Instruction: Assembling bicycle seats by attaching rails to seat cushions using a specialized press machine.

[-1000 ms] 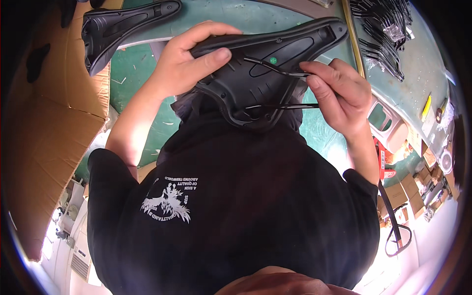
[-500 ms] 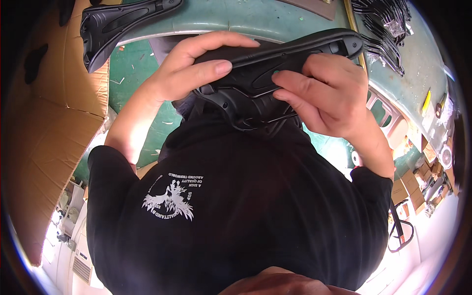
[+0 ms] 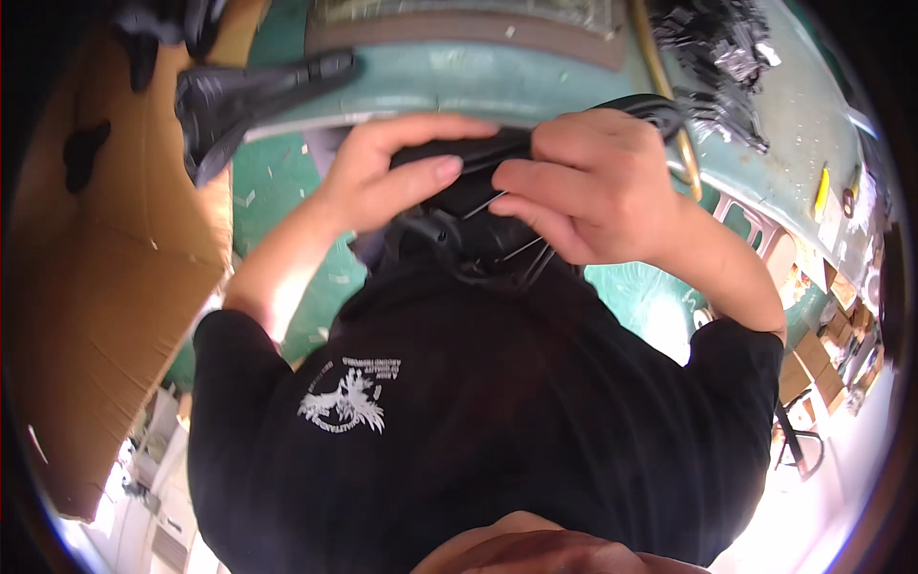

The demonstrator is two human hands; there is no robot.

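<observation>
A black bicycle saddle lies underside up in front of my chest, at the table's near edge. My left hand grips its left side, thumb on the near face and fingers over the far edge. My right hand is closed over the middle of the saddle. Its fingertips pinch a thin shiny metal rail that runs along the underside. Motion blur and my right hand hide most of the rail and part of the narrow nose.
Another black saddle rests at the table's left edge, beside an open cardboard box. Black wire rails are heaped at the far right of the green tabletop. A brass-coloured bar and a yellow-handled tool are to the right.
My right hand has shifted left and pulled at the thin rail, which now slants out from its fingertips. The whole view has tilted, so the table and saddle sit lower and appear blurred.
</observation>
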